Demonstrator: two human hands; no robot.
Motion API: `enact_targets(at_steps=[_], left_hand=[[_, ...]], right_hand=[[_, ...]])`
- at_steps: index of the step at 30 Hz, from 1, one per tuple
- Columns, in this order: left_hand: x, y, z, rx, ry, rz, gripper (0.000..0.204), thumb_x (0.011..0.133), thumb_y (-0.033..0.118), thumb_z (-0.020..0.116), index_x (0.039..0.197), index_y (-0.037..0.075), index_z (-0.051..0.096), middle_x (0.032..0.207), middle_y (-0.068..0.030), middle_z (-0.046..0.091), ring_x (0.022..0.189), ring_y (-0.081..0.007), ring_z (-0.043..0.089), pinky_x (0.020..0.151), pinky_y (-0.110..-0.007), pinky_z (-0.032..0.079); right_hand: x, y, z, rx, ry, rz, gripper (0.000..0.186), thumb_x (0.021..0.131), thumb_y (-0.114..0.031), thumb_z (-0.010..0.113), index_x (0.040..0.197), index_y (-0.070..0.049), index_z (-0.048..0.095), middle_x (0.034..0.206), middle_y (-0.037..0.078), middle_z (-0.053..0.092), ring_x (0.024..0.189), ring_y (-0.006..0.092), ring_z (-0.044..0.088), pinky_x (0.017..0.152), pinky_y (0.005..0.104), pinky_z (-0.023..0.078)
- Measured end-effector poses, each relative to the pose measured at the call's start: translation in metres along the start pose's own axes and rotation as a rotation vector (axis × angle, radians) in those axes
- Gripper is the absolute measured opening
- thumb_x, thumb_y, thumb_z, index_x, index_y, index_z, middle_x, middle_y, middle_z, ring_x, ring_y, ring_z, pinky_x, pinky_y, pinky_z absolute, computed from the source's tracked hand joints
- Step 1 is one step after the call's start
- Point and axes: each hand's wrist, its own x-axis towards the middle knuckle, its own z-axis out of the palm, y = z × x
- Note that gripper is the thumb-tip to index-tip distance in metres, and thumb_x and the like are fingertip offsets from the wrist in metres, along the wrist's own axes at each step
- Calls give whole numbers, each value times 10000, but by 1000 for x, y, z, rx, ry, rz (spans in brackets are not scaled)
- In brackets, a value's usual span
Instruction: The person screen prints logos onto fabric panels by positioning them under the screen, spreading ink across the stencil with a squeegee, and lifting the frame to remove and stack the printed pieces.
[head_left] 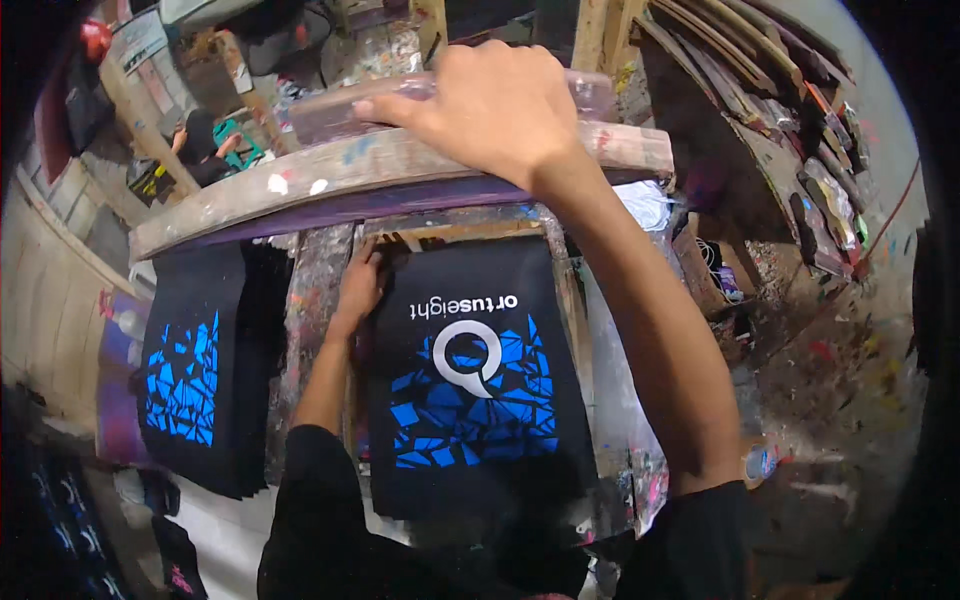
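My right hand (505, 115) is closed over a pinkish, smooth bar (330, 115) that runs along a raised, paint-spotted wooden frame (240, 200). Its thumb lies along the bar; the other fingers curl over the far side, partly hidden. Below lies a black fabric panel (470, 275) with blue shard shapes, a white ring emblem and white lettering that appears upside down from here. At the panel's upper left corner, my left hand (365, 275) rests with its fingers stretched toward the edge, their tips partly in shadow.
A stack of black printed panels (195, 370) hangs or lies at left. Stacked frames and boards (800, 130) lean at far right. A roll of tape (760, 462) is at lower right. Another person's hand (230, 145) shows at upper left, beside a green object (243, 150).
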Motion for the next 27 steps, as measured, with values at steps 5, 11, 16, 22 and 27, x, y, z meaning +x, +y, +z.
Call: enact_targets(at_steps=[5,11,16,22,27], left_hand=[[44,80,-84,-777,280,-760,252,864,98,735,1065,1,619,936,-101,659,871,-203,619,818,-321,486],[-127,19,-334,-6,885,-902,150,858,69,708,965,-4,632,930,-56,613,867,-189,587,815,-322,478],[-299,-19,-477,563,975,-926,267,846,37,673,1095,-21,594,1039,-152,634,976,-297,616,908,-381,474],[-131,127,-246,282,288,-515,438,889,149,669,1284,-11,573,1274,-193,591,1264,-398,517,1124,-513,345],[-35,421,-67,-780,-164,411,632,929,433,585,1429,69,455,1506,-166,397,1426,-340,346,1192,-555,216]], right_hand=[[33,32,11,24,80,7,879,762,-822,535,844,24,756,839,269,713,828,413,721,739,492,567],[41,30,-6,-29,-36,136,906,784,-813,514,1033,33,722,1028,310,691,1032,447,668,916,498,507],[51,22,-7,37,9,74,857,806,-780,524,991,33,720,1020,289,702,1020,435,677,902,488,509],[37,43,-8,-54,-102,134,887,808,-785,511,1047,45,715,1048,315,684,1034,434,671,906,495,510],[38,8,12,-22,97,-16,918,785,-844,486,880,31,747,890,282,712,895,430,711,808,508,553]])
